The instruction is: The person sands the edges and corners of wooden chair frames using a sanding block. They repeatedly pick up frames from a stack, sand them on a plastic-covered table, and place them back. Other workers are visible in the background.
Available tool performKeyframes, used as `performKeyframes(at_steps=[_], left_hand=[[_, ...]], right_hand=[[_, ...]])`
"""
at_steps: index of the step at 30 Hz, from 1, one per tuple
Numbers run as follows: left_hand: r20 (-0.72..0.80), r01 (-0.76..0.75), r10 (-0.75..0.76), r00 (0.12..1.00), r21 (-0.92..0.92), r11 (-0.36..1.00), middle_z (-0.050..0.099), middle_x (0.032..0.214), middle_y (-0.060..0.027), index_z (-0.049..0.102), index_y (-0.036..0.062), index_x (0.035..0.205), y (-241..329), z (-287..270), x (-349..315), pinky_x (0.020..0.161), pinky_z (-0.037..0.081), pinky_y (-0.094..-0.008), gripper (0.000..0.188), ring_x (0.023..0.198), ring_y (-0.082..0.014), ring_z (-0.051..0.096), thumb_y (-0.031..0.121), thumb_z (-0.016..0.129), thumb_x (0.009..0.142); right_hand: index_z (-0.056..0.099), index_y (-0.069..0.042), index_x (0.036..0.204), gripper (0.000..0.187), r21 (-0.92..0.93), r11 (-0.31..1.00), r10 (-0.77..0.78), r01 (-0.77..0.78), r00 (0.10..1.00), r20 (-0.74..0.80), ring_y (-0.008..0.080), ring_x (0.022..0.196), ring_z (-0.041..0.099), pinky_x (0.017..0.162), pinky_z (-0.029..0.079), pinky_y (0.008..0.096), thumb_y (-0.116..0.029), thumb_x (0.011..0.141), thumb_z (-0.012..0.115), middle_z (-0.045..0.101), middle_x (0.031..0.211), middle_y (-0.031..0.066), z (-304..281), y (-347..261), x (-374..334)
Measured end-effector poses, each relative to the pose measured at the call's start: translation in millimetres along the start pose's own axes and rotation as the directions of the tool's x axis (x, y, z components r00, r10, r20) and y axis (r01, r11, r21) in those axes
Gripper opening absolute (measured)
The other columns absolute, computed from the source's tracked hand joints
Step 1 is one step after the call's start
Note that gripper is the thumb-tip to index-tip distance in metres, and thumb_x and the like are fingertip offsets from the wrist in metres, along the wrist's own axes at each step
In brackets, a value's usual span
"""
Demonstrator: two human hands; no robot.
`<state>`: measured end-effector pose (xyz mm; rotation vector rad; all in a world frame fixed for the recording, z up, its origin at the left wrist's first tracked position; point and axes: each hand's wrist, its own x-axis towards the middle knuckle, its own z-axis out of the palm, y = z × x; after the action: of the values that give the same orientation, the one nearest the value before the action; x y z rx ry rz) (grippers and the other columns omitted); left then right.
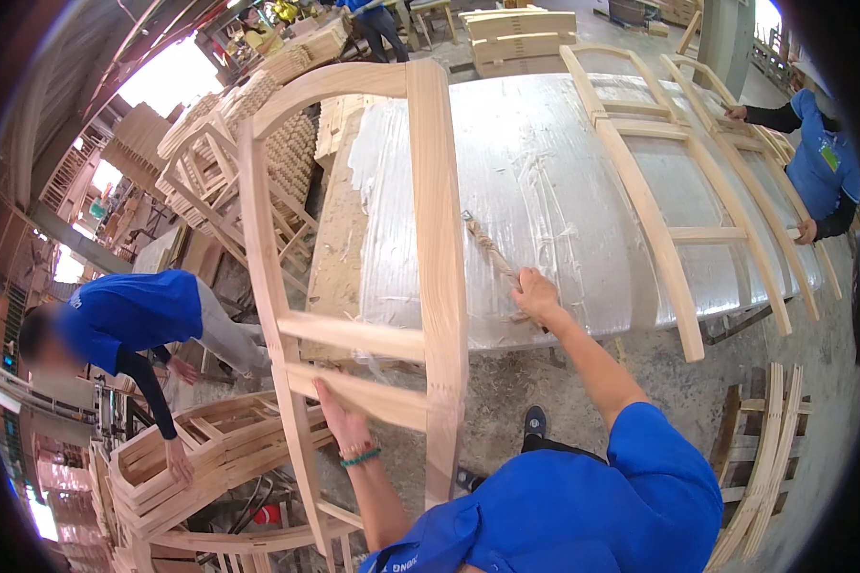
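Note:
My left hand [346,420], with a green bead bracelet at its wrist, grips the lower crossbar of a pale wooden chair-back frame [437,220]. The frame stands upright in front of me, with a curved top rail and two crossbars; its lower part is slightly blurred. My right hand [537,296] is closed round one end of a slim stick-like tool [492,250]. Its shaft looks wrapped or twisted and has a small metal piece at the far end; I cannot tell its exact kind. The tool is over the plastic-covered table [516,143].
More chair frames [640,191] lean across the table's right side, where a co-worker [822,153] holds one. Another co-worker [153,315] bends over stacked frames [201,449] at left. Piled wooden parts [258,115] stand behind; long slats [769,468] rest on a pallet at lower right.

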<state>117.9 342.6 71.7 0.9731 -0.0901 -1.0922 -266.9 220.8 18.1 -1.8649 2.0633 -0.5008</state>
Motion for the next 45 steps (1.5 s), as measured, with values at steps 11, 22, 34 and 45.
performKeyframes(at_steps=[11, 22, 34, 45], left_hand=[[0.318, 0.360, -0.382, 0.868, 0.129, 0.924, 0.039, 0.143, -0.0106, 0.035, 0.0089, 0.141, -27.4, 121.8, 115.0, 0.105, 0.035, -0.0455, 0.071, 0.126, -0.0274, 0.041, 0.056, 0.051, 0.090], [0.299, -0.224, -0.577, 0.760, 0.954, 0.200, 0.043, 0.133, -0.0264, 0.019, -0.0074, 0.143, -64.3, 39.4, -83.6, 0.099, 0.041, -0.0368, 0.098, 0.120, -0.0299, 0.048, 0.030, 0.078, 0.074], [0.377, -0.286, -0.518, 0.768, 0.925, 0.250, 0.059, 0.115, -0.0200, 0.036, -0.0030, 0.135, -132.7, 65.2, -33.6, 0.088, 0.048, -0.0357, 0.080, 0.103, -0.0266, 0.060, 0.023, 0.071, 0.069], [0.391, -0.284, -0.324, 0.862, 0.900, 0.330, 0.055, 0.129, -0.0173, 0.039, 0.0006, 0.141, -157.3, 94.3, 8.0, 0.099, 0.039, -0.0324, 0.061, 0.119, -0.0242, 0.052, 0.045, 0.040, 0.099]], right_hand=[[0.051, 0.002, 0.109, 0.030, 0.818, 0.538, 0.141, -0.203, 0.979, 0.150, 0.0125, 0.067, 0.054, 0.060, 0.043, 0.0287, -0.019, 0.089, 0.059, 0.060, 0.074, 0.0084, -48.7, 48.7, -74.8], [0.045, -0.003, 0.131, 0.043, 0.898, 0.204, 0.106, -0.390, 0.921, 0.376, 0.0062, 0.053, 0.049, 0.041, 0.035, 0.0204, -0.019, 0.092, 0.057, 0.053, 0.064, 0.0017, -88.0, 41.4, -109.8], [0.041, -0.005, 0.136, 0.041, 0.827, 0.030, 0.085, -0.562, 0.826, 0.558, 0.0056, 0.048, 0.041, 0.035, 0.034, 0.0210, -0.021, 0.099, 0.044, 0.049, 0.073, 0.0018, -95.0, 9.1, -98.2], [0.029, -0.022, 0.149, 0.051, 0.794, 0.028, -0.105, -0.608, 0.788, 0.607, 0.0029, 0.044, 0.038, 0.035, 0.037, 0.0184, -0.015, 0.099, 0.039, 0.047, 0.071, -0.0008, -58.2, -26.6, -99.0]])
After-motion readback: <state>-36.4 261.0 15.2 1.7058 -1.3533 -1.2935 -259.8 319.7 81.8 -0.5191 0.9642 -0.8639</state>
